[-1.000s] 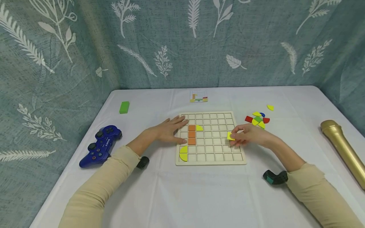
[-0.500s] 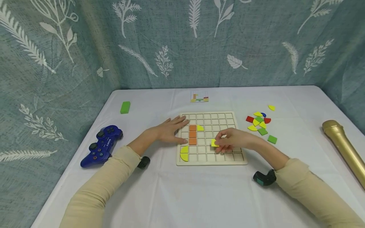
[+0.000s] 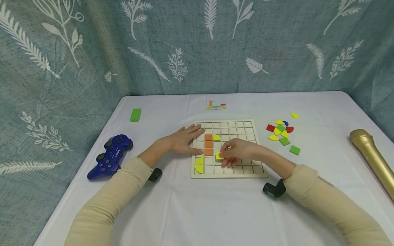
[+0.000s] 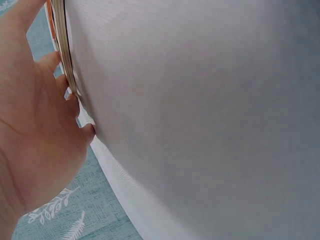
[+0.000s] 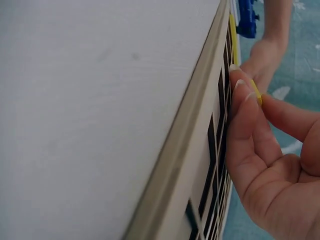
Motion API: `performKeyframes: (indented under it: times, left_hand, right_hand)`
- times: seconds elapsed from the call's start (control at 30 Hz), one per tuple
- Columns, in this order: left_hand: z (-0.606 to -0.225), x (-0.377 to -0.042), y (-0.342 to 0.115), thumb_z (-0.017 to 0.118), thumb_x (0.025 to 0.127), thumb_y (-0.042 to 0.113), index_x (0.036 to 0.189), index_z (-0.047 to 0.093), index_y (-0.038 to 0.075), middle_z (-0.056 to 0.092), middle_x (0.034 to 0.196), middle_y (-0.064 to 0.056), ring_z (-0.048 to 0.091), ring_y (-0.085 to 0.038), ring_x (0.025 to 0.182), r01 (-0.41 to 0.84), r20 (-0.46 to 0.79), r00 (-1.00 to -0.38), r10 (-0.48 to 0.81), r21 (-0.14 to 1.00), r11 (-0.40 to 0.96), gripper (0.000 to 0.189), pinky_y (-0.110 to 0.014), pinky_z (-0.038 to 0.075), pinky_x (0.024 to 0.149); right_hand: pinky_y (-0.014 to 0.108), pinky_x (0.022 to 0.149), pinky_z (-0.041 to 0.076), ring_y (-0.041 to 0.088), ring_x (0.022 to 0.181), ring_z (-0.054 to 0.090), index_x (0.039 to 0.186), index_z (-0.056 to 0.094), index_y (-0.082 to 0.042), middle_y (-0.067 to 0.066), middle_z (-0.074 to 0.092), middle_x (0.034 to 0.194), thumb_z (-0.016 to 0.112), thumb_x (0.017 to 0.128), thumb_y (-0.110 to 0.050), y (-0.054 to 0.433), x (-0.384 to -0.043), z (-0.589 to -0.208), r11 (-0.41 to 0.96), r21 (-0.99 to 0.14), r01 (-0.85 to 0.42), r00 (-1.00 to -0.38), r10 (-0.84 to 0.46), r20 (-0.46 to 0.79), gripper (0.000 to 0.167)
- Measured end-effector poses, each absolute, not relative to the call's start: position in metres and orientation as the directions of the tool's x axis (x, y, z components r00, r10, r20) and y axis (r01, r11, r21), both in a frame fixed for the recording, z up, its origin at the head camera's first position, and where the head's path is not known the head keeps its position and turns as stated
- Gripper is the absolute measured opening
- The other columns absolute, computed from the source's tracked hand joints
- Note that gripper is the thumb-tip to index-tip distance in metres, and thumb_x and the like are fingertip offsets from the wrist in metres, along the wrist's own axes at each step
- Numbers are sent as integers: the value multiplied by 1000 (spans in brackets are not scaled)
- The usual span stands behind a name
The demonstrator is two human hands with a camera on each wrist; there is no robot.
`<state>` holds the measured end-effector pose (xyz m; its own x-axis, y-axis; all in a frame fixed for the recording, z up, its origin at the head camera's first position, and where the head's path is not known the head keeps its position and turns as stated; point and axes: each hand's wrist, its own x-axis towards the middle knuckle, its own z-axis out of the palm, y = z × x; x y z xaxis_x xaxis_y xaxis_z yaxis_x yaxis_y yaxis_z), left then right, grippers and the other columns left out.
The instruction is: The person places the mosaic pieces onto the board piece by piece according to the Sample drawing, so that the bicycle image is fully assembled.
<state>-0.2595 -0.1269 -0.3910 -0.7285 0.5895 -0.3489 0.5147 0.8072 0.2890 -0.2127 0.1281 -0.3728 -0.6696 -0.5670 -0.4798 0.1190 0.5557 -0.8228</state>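
Note:
The wooden grid board lies mid-table. In its left part sit three orange square tiles in a column, a yellow quarter-round tile at the top one's right, and two yellow pieces lower left. My left hand rests at the board's left side, fingers spread and straight. Thumb and fingertips of my right hand pinch a yellow tile over the grid, just right of the lowest orange tile. The right wrist view shows that tile edge-on, its shape partly covered by fingers.
Several loose coloured tiles lie right of the board. A small pattern card is behind it. A green block and blue game controller are on the left, a gold microphone far right.
My right hand has carried the yellow tile leftward across the board and slightly toward me, uncovering green and yellow tiles at the right. The left hand has stayed in place.

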Motion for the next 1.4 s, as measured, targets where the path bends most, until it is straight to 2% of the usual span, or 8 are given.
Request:
performKeyframes:
  times: [0.27,0.73,1.03,1.4]
  left_hand:
    - [-389,-259,-127,52,87,64,155,8,22,-2,159,0,-7,-20,144,521,-344,-722,600,301,799,92,-45,-2,114]
    - [-387,-258,-126,53,88,63,155,8,21,-3,159,0,-7,-20,144,528,-346,-719,603,292,797,91,-46,-2,114]
    - [-388,-258,-127,53,89,61,155,8,20,-2,159,-1,-6,-21,144,539,-342,-713,612,291,791,90,-46,-1,114]
    - [-387,-258,-127,53,89,62,155,8,21,-2,159,-1,-6,-20,144,533,-344,-719,604,285,797,90,-45,-2,114]
  right_hand:
    - [29,66,56,18,68,66,97,60,0,11,71,79,59,96,-15,112,-210,-369,588,-801,111,-662,-558,-501,16]
    - [28,62,56,17,61,66,87,62,-1,9,69,70,62,94,-13,90,-205,-364,668,-743,50,-722,-490,-489,14]
    - [27,59,56,17,61,66,84,64,-3,7,68,68,64,93,-19,85,-203,-362,726,-687,14,-746,-450,-491,18]
    - [26,58,55,16,61,65,84,67,-6,5,68,67,63,94,-21,85,-204,-360,766,-640,-66,-739,-469,-485,19]
